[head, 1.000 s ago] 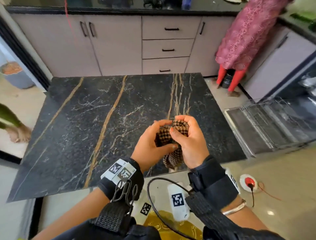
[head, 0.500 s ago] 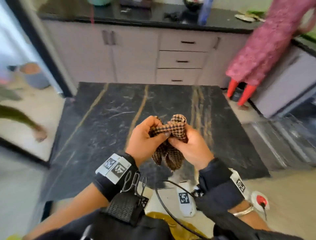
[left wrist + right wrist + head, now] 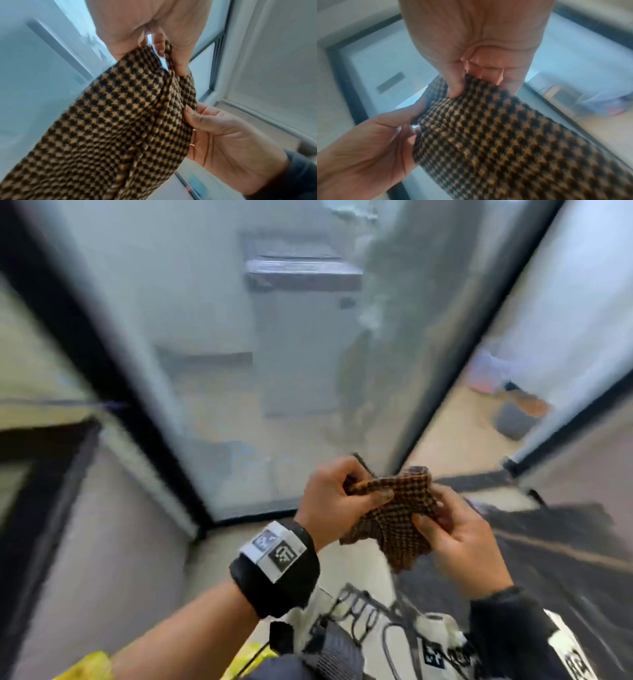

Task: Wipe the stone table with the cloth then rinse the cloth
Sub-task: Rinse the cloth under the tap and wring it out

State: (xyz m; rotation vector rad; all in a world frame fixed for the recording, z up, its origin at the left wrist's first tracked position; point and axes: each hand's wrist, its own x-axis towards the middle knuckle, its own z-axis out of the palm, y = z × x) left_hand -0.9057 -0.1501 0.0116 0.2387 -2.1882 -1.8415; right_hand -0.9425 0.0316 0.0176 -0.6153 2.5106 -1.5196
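A brown and black checked cloth (image 3: 394, 515) hangs in the air between both hands, at chest height. My left hand (image 3: 337, 503) pinches its upper left edge with thumb over curled fingers. My right hand (image 3: 455, 539) grips its right side, thumb on the front. The left wrist view shows the cloth (image 3: 120, 128) hanging folded from my left hand (image 3: 164, 56), with my right hand (image 3: 223, 142) beside it. In the right wrist view my right hand (image 3: 471, 81) pinches the cloth (image 3: 505, 142) and my left hand (image 3: 385, 142) holds its edge. The dark stone table (image 3: 565, 559) lies low at the right, blurred.
A tall pale glass or metal door (image 3: 274, 354) with a dark frame (image 3: 102, 361) stands straight ahead, blurred. A grey pot (image 3: 513, 419) sits on the pale floor (image 3: 455, 419) at the far right. Cables and a white device hang at my waist.
The view has swung left, away from the cabinets and table toward the door. Both hands still hold the cloth, which has opened out from a bunched wad into a flatter hanging sheet.
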